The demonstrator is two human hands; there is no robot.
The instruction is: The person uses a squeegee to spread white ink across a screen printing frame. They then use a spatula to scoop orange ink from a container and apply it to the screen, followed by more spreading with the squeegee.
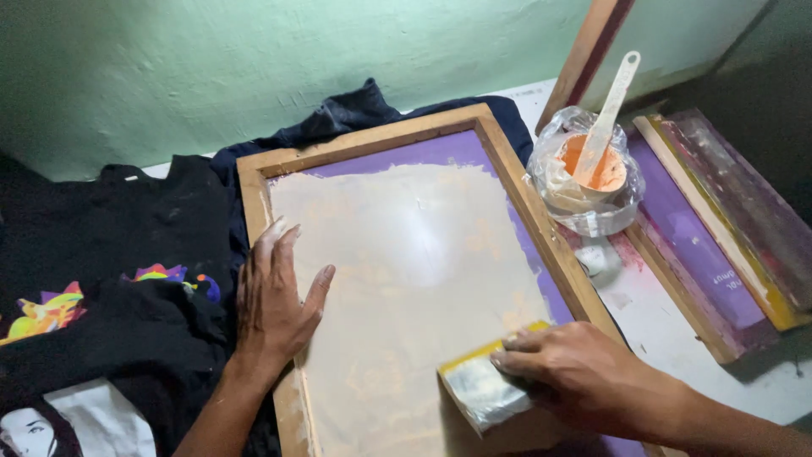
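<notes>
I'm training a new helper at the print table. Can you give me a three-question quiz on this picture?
1. True or false: the left hand lies flat on the wooden frame of the screen.
2. What does the right hand grip? A) a small squeegee B) a brush C) a sponge
3. Where does the white spatula stand?

Key
1. True; palm on the left rail, fingers spread, thumb on the pale ink-covered mesh.
2. A; the squeegee rests on the mesh at the lower right.
3. In the tub of orange ink, inside a clear bag right of the frame.
</notes>
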